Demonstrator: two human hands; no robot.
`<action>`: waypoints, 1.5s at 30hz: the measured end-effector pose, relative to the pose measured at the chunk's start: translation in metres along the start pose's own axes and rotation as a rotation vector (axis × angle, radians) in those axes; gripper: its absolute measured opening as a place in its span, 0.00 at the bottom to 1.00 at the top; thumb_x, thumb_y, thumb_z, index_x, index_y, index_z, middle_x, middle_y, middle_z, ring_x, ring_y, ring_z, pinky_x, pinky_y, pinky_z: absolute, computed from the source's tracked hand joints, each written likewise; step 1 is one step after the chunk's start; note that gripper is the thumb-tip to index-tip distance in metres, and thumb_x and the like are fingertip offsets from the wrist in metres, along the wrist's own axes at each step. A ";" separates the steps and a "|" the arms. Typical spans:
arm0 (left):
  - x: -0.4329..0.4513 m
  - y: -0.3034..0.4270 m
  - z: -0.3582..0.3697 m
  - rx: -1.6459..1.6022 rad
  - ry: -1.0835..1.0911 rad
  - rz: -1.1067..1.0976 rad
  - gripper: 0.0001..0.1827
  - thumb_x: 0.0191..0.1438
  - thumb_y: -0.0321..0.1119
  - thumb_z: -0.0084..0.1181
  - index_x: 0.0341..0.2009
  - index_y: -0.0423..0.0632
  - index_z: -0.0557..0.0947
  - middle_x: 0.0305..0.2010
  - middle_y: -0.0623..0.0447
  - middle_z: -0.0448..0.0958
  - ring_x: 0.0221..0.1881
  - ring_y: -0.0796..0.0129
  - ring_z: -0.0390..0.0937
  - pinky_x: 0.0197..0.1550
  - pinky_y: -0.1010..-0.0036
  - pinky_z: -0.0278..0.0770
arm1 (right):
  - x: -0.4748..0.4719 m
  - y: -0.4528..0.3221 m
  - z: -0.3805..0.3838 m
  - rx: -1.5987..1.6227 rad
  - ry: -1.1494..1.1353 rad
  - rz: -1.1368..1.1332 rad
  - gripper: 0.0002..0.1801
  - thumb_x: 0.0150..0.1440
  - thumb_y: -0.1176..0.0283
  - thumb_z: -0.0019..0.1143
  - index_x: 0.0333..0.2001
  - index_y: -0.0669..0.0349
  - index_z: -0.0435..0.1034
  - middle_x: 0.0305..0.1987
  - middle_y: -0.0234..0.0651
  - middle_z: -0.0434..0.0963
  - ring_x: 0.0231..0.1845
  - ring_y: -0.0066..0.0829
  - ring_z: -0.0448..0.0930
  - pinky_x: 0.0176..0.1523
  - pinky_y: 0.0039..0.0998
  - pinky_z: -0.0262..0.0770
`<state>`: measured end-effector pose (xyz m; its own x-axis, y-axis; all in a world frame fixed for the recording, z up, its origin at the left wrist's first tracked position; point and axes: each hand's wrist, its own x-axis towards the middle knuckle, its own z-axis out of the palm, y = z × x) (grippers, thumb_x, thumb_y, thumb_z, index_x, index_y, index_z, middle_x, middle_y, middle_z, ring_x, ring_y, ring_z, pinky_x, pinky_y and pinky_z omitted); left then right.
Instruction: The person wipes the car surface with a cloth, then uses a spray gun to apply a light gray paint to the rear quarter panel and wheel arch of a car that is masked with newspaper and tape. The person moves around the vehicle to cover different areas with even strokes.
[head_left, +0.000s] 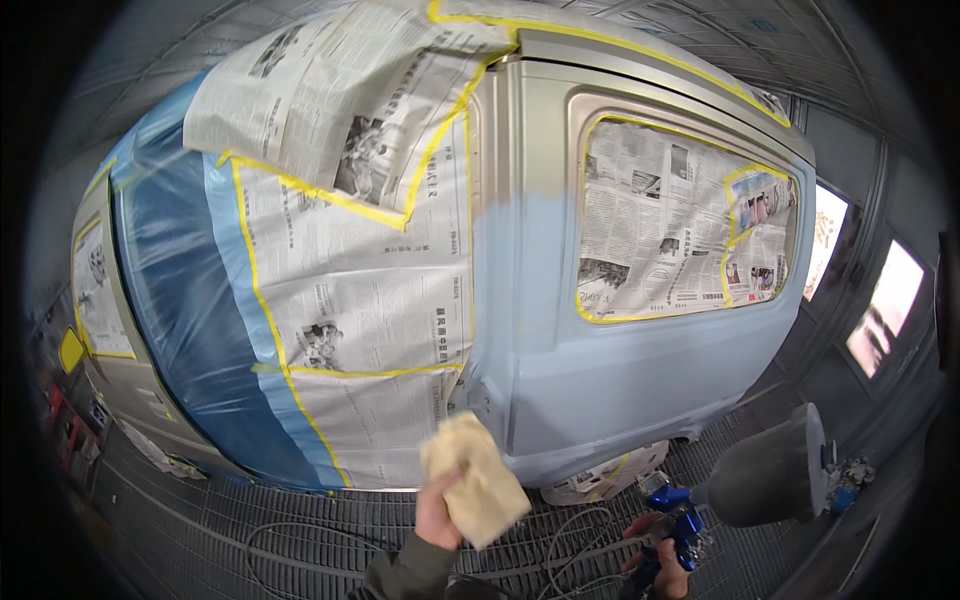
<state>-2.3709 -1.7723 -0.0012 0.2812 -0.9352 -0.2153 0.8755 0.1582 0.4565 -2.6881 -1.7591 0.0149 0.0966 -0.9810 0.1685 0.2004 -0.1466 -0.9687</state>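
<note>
My left hand (439, 510) grips a folded cream-coloured cloth (480, 484), blurred, in front of the lower van side. At the lower right, my right hand (667, 570) holds a blue gravity-feed spray gun (679, 517) with a dark grey cup (765, 469) tilted to the right. Before me stands a van whose rear side panel (622, 375) is pale blue-grey below and beige-metallic above. Newspaper edged with yellow masking tape covers the rear side window (660, 225). More newspaper (360, 300) hangs over the door opening, beside blue plastic masking film (210, 315).
A thin hose (559, 547) loops across the metal floor grating (330, 540). Newspaper covers the rear wheel (607, 480). Lit windows (885, 307) are set in the booth wall at right. A red rack (67, 427) stands at far left.
</note>
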 end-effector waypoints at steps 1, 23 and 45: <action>0.018 0.008 0.013 0.002 0.033 0.110 0.29 0.56 0.29 0.57 0.62 0.41 0.68 0.56 0.47 0.75 0.56 0.57 0.74 0.59 0.63 0.73 | 0.002 -0.002 -0.009 0.005 0.002 0.004 0.27 0.55 0.78 0.61 0.59 0.65 0.64 0.55 0.37 0.74 0.54 0.27 0.74 0.51 0.29 0.74; 0.310 0.120 0.324 1.285 -0.336 1.738 0.35 0.60 0.35 0.50 0.66 0.29 0.57 0.74 0.34 0.48 0.74 0.40 0.47 0.73 0.58 0.44 | 0.157 0.019 -0.072 -0.084 -0.138 -0.165 0.26 0.59 0.73 0.59 0.61 0.62 0.65 0.58 0.32 0.72 0.55 0.23 0.73 0.45 0.26 0.76; 0.322 -0.010 0.604 2.426 -0.334 2.236 0.28 0.66 0.50 0.40 0.68 0.53 0.64 0.74 0.50 0.55 0.74 0.57 0.50 0.75 0.59 0.45 | 0.301 0.028 -0.194 0.163 -0.293 -0.043 0.09 0.62 0.80 0.50 0.47 0.66 0.70 0.42 0.35 0.75 0.35 0.19 0.77 0.36 0.20 0.73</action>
<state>-2.5263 -2.2663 0.4467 -0.5865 -0.4188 0.6932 -0.7500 -0.0421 -0.6601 -2.8427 -2.0834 0.0034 0.3564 -0.8924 0.2769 0.3612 -0.1418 -0.9216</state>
